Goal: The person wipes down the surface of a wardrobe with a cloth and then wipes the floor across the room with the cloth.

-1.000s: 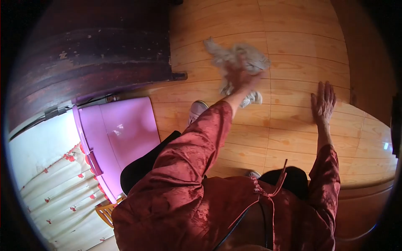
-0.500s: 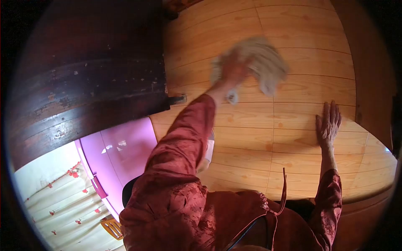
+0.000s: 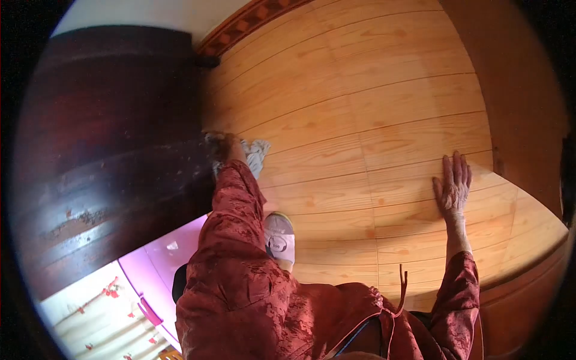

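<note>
A pale, crumpled cloth [image 3: 258, 155] lies against the wood-patterned floor [image 3: 318, 138] at the foot of the dark wooden furniture. My left hand [image 3: 233, 150] is closed on it, close to the furniture's lower edge, and part of this hand is in shadow. Far to the right, my right hand [image 3: 454, 189] rests palm down on the floor with its fingers stretched and thumb apart. It holds nothing. Dark red patterned sleeves cover both arms.
Dark, worn wooden furniture [image 3: 114, 138] stands on the left. A brown panel [image 3: 516, 90] borders the floor on the right. Below my left forearm is a light-coloured shoe [image 3: 280, 237]. A pink glossy surface [image 3: 171, 246] and a flowered curtain [image 3: 96, 318] show at lower left.
My left hand has swept the cloth left, from mid-floor to the dark furniture. My right hand stays flat on the floor. The view has shifted, and the shoe shows more fully.
</note>
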A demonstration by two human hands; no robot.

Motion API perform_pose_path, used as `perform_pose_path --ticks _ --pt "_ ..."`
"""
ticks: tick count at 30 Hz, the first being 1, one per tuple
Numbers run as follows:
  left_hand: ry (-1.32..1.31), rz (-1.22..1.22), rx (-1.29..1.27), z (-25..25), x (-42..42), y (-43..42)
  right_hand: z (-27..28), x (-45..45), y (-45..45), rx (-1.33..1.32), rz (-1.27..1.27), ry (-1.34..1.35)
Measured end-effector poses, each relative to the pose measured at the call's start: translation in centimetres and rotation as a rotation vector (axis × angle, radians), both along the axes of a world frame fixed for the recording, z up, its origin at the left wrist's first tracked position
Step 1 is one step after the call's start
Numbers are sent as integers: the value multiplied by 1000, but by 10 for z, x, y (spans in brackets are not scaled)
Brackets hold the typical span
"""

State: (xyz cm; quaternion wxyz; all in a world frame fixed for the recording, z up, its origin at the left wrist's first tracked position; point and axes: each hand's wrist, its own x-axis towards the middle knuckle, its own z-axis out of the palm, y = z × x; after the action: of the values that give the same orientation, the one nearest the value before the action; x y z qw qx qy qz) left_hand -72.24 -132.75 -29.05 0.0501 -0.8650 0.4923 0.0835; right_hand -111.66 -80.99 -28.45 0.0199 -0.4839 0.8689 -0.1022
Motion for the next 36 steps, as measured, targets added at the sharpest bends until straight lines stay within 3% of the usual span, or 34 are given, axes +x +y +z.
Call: perform_pose_path --ticks 6,10,13,16,18,19,23,25,29,32,34,36 --pt "66 -209 -12 16 -164 -50 5 0 -2 15 -33 -44" --pt "127 -447 15 36 -301 -36 6 -1 -2 31 -58 -67" --pt "157 -769 85 43 -391 6 7 -1 -1 38 -80 -81" --pt "-70 -1315 -441 -44 -461 44 6 -3 0 16 -81 -93" --pt "84 -1529 -380 -30 -483 92 7 -2 -1 11 -82 -106" --pt "324 -1552 -129 5 -478 128 6 -1 0 0 -80 -100" --pt "309 -2068 19 7 -423 198 8 -2 -1 -15 -69 -97" --pt "245 -2304 236 28 -372 221 5 -2 1 -12 -69 -94" --pt "431 -2791 499 30 -291 215 -5 -3 9 74 -88 -144" --pt "505 -2801 163 11 -300 171 4 -4 3 -32 -77 -90" --pt "142 -2620 11 36 -337 144 7 -6 3 -38 -78 -117" --pt "103 -2340 -251 24 -362 109 10 -6 2 -60 -94 -162"
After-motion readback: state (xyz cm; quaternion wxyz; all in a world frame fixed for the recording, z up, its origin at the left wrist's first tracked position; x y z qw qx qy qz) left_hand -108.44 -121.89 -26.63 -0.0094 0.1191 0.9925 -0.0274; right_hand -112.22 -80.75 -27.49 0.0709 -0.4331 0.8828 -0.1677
